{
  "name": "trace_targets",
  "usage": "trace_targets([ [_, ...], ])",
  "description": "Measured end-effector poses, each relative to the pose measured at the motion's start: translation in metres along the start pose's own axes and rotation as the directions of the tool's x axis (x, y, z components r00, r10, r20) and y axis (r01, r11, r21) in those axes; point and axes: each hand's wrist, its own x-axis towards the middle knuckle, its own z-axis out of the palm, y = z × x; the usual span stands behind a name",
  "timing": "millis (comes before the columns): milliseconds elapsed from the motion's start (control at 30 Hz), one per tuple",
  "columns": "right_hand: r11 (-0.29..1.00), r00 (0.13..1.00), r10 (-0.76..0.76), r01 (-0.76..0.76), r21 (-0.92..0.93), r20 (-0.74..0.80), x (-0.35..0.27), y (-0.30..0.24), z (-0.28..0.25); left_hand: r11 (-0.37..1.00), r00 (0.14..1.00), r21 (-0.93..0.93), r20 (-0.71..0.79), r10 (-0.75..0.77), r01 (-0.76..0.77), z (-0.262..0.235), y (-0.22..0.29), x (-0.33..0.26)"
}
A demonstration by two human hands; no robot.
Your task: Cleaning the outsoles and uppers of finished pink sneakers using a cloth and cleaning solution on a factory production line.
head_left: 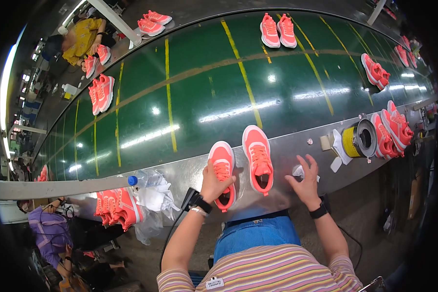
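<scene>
Two coral-pink sneakers with white soles rest side by side on the metal ledge in front of me, toes pointing away. My left hand (215, 184) lies across the left sneaker (222, 158), thumb on one side and fingers on the other, gripping it near the laces. The right sneaker (258, 155) stands a little apart from it, untouched. To the right of that one, my right hand (307, 184) is raised with thumb and fingers spread, holding nothing. A small crumpled white piece (298, 171) sits just by its fingers.
Beyond the ledge runs a green conveyor belt (194, 109) with yellow lines, carrying pairs of matching sneakers (278, 31). A yellow-wound roll (357, 140) and stacked sneakers (393, 129) are at right. Left are white paper (156, 197), more sneakers (118, 207) and a co-worker (51, 233).
</scene>
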Motion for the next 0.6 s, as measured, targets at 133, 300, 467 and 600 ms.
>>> trace_targets([
  [133,0.73,0.943,0.07,-0.271,0.628,0.325,-0.003,-0.015,0.053,0.922,0.973,-0.348,0.089,0.212,-0.169,-0.002,-0.014,-0.03],
  [300,0.644,0.892,0.115,-0.402,0.651,0.437,0.004,-0.012,0.094,0.761,0.993,-0.648,-0.057,-0.102,0.041,0.02,-0.027,-0.047],
  [467,-0.014,0.62,0.11,-0.781,0.625,0.777,-0.019,0.001,0.065,0.44,0.945,-0.865,0.108,-0.308,0.242,0.023,-0.025,-0.059],
  [600,-0.07,0.625,-0.002,-0.779,0.623,0.781,-0.013,-0.011,0.036,0.306,0.947,-0.917,0.174,-0.271,0.256,0.021,-0.018,-0.062],
])
